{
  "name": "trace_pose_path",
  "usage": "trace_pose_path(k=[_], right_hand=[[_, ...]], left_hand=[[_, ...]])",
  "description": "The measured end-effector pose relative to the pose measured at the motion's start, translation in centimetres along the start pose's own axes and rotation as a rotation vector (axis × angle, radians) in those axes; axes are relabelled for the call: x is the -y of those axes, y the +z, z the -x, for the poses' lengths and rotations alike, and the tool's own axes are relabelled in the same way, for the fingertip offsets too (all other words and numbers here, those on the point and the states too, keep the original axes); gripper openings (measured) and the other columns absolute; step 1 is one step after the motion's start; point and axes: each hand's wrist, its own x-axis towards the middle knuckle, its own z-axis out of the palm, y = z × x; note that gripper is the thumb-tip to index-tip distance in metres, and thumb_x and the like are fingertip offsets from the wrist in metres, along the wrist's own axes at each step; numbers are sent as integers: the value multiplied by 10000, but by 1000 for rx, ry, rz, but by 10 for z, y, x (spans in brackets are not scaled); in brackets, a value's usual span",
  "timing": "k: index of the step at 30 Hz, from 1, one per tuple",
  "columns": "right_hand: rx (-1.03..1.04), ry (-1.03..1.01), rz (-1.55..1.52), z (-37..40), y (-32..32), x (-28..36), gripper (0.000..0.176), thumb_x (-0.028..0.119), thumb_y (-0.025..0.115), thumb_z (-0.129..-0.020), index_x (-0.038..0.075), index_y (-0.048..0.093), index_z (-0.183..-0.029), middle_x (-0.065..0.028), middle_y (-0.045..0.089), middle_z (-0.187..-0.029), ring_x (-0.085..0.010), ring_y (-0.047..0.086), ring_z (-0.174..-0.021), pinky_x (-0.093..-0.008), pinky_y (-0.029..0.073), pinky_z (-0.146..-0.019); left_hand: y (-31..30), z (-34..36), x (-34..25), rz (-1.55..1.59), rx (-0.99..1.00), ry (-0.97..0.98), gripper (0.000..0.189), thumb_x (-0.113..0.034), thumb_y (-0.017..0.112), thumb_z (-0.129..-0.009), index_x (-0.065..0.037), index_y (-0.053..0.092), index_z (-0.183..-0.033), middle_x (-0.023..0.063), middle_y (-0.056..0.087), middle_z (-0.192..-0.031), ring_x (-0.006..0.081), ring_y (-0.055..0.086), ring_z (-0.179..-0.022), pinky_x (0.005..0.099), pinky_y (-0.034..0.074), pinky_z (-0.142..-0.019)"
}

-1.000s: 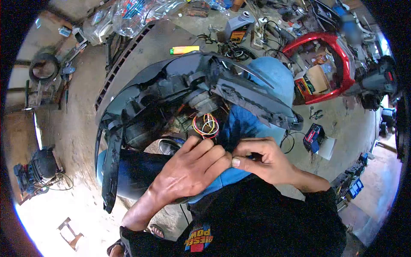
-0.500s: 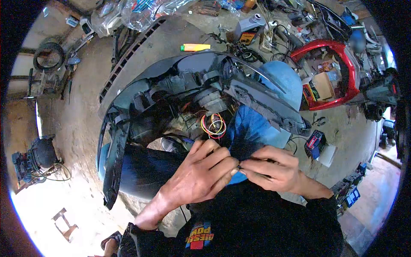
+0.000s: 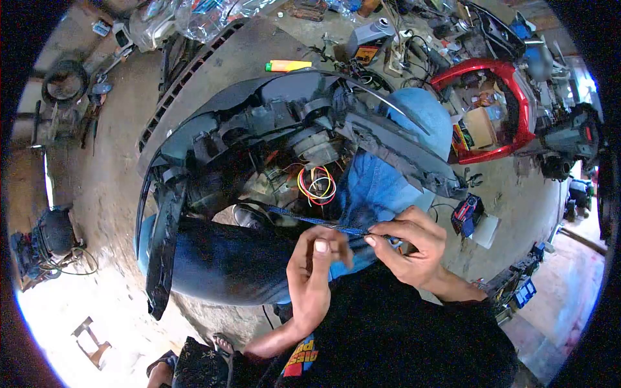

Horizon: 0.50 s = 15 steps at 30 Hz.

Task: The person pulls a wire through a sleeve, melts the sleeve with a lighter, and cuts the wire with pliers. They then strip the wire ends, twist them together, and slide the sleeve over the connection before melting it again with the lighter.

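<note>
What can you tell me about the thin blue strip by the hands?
The thin blue strip has a dark, speckled, possibly woven surface. It runs nearly straight, slanting across the picture below a coil of coloured wires. The right hand pinches it; the left hand is close, its fingers blurred, so contact is unclear.

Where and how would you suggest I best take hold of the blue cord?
Probably pinch the blue cord on its uncovered stretch past the left hand, coming from above: it is thin and nearly straight there, and the right hand holds it farther along.
</note>
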Motion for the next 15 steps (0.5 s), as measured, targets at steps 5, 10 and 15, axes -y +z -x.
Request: trace_pose_path(k=[5, 10, 15], right_hand=[[-10, -8, 7, 5, 3, 1, 193, 34, 883, -748, -18, 774, -899, -100, 722, -800, -168, 625, -661, -286, 478, -586], [14, -37, 35, 10, 3, -1, 193, 36, 882, -749, -8, 776, -904, -89, 710, -782, -167, 625, -642, -282, 476, -562], [59, -34, 42, 8, 5, 3, 193, 21, 882, -739, 7, 783, -904, -80, 709, -793, -159, 630, -627, -280, 473, -543]], left_hand=[[3, -7, 5, 109, 54, -5, 401, -313, 579, -1077, 63, 633, -1207, 125, 698, -1073, 179, 680, -926, 343, 550, -907], [2, -12, 6, 293, 19, -46, 394, -297, 599, -1066, 55, 637, -1240, 119, 706, -1097, 186, 682, -953, 367, 547, -928], [5, -11, 11, 425, -73, -8, 349, -263, 626, -1053, 31, 642, -1240, 104, 701, -1112, 183, 667, -1006, 367, 534, -942]])
